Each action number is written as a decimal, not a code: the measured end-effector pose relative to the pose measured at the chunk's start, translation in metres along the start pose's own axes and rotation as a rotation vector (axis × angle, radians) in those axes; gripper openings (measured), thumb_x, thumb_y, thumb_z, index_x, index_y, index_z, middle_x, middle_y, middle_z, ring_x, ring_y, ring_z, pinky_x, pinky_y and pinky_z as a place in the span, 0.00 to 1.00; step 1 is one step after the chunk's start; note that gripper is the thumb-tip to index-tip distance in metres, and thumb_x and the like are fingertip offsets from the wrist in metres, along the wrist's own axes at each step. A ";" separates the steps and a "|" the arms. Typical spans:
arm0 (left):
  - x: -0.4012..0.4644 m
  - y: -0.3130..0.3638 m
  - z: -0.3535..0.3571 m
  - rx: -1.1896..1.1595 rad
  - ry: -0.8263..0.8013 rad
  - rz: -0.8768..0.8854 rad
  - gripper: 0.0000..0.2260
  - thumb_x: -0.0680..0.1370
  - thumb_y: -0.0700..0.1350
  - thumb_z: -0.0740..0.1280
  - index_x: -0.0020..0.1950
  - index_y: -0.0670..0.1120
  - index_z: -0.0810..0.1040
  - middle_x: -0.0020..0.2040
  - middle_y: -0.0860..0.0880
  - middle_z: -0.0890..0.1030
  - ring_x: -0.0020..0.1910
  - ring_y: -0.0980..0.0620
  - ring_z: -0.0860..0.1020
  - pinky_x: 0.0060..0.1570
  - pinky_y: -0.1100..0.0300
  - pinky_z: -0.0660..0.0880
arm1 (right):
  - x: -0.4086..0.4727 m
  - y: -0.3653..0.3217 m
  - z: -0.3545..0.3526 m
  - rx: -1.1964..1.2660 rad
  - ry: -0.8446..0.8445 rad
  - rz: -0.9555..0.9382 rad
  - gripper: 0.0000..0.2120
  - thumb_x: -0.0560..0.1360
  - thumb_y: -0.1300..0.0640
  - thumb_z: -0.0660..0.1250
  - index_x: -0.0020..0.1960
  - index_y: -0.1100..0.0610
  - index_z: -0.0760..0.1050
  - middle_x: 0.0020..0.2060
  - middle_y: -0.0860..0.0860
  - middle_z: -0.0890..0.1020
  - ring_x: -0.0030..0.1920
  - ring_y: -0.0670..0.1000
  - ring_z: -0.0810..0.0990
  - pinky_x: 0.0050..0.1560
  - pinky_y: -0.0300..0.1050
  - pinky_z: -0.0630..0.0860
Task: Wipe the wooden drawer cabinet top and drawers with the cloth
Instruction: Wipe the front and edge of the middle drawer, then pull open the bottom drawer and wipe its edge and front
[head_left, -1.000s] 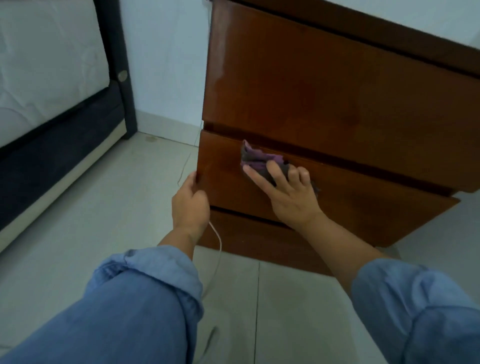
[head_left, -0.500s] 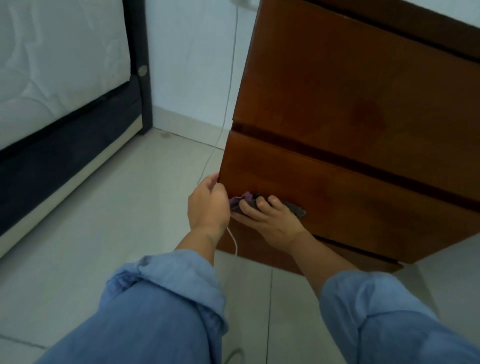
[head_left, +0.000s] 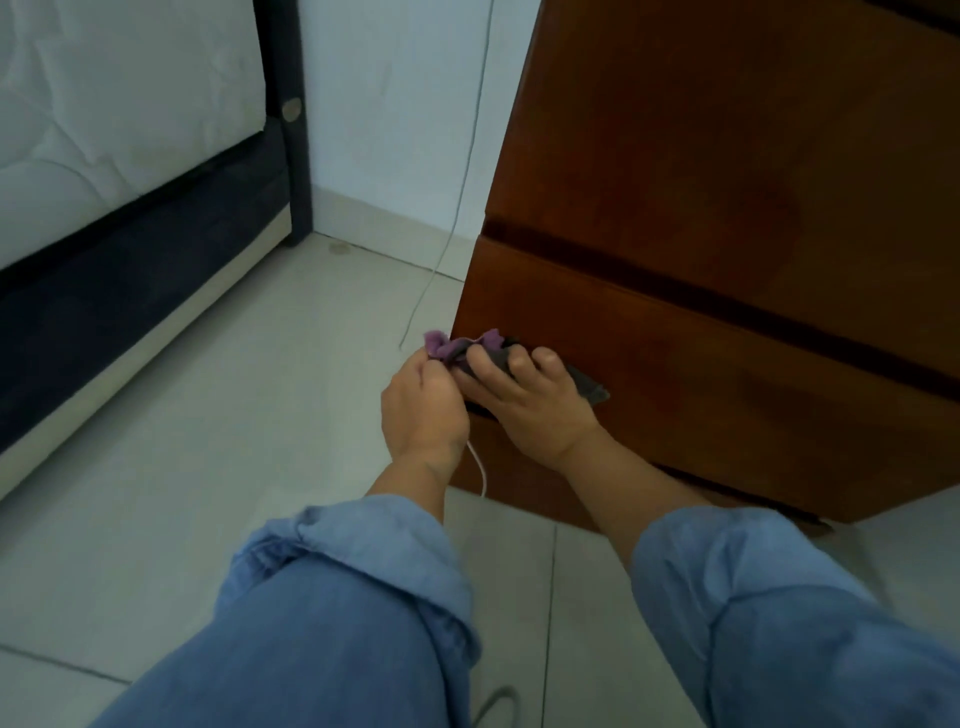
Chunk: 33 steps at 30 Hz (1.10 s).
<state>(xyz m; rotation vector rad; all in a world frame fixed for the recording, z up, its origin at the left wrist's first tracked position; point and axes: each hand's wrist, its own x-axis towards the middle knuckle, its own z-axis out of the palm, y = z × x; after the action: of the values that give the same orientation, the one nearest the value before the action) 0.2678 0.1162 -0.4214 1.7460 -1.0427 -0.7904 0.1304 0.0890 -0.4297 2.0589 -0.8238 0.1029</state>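
The wooden drawer cabinet (head_left: 727, 218) fills the right side, its brown drawer fronts split by dark gaps. A purple and grey cloth (head_left: 467, 347) sits at the lower left corner of the lower drawer front (head_left: 701, 384). My right hand (head_left: 524, 400) presses the cloth against the wood with fingers over it. My left hand (head_left: 423, 405) pinches the cloth's purple end, which sticks out past the cabinet's left edge. The cabinet top is out of view.
A bed with a white mattress (head_left: 104, 93) and dark frame (head_left: 130, 270) stands at the left. A thin cable (head_left: 457, 208) runs down the wall to the tiled floor (head_left: 234, 441) beside the cabinet. Open floor lies between bed and cabinet.
My right hand slid the cloth down and left along the lower drawer to its corner. My left hand left the cabinet edge and took hold of the cloth's end.
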 end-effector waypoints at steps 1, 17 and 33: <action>0.000 -0.005 0.001 -0.002 -0.034 -0.032 0.15 0.82 0.47 0.52 0.60 0.49 0.77 0.55 0.48 0.80 0.51 0.47 0.75 0.47 0.60 0.67 | -0.002 -0.007 0.005 0.023 -0.019 -0.014 0.26 0.71 0.57 0.59 0.68 0.50 0.61 0.61 0.51 0.64 0.53 0.55 0.65 0.51 0.49 0.62; -0.071 0.011 0.020 0.324 -0.710 0.051 0.25 0.68 0.54 0.58 0.65 0.52 0.73 0.63 0.46 0.77 0.59 0.43 0.74 0.60 0.52 0.71 | -0.092 0.026 -0.060 0.423 -0.751 0.003 0.32 0.77 0.62 0.60 0.74 0.43 0.51 0.69 0.52 0.60 0.63 0.59 0.60 0.55 0.53 0.63; -0.096 0.006 0.094 0.864 -0.666 0.336 0.34 0.77 0.50 0.61 0.78 0.45 0.49 0.79 0.49 0.50 0.77 0.51 0.46 0.74 0.44 0.46 | -0.204 0.045 -0.041 0.782 -0.922 1.139 0.34 0.74 0.62 0.64 0.77 0.55 0.53 0.75 0.49 0.57 0.70 0.58 0.59 0.65 0.53 0.66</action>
<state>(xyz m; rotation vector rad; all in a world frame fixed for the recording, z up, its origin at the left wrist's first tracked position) 0.1444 0.1655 -0.4445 1.9207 -2.3220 -0.7696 -0.0454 0.2082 -0.4476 1.9567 -2.8205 0.0981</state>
